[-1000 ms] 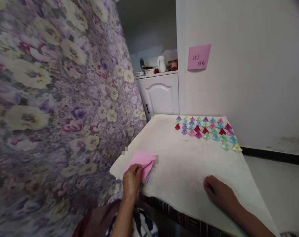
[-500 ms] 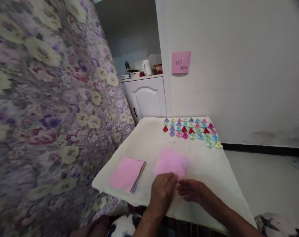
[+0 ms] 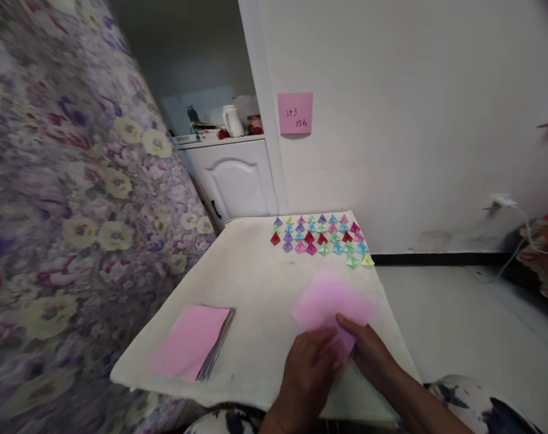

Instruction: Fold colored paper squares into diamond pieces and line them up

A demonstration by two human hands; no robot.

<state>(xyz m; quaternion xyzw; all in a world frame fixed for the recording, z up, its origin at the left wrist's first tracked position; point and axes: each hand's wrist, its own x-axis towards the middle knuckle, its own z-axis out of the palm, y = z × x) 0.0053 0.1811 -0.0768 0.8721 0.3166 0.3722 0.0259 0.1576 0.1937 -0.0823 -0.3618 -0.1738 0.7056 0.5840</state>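
Right hand (image 3: 371, 351) grips pink sheet (image 3: 331, 296); left hand (image 3: 306, 369) against it, grasp unclear.

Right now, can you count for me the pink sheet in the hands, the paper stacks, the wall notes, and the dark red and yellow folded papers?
Held pink sheet: 1
Paper stack: 1
Pink wall note: 1
Dark red folded papers: 4
Yellow folded papers: 2
Total: 9

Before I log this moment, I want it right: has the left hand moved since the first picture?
Yes. Judged against the table, the left hand has moved rightward, from the paper stack to a spot clear of it.
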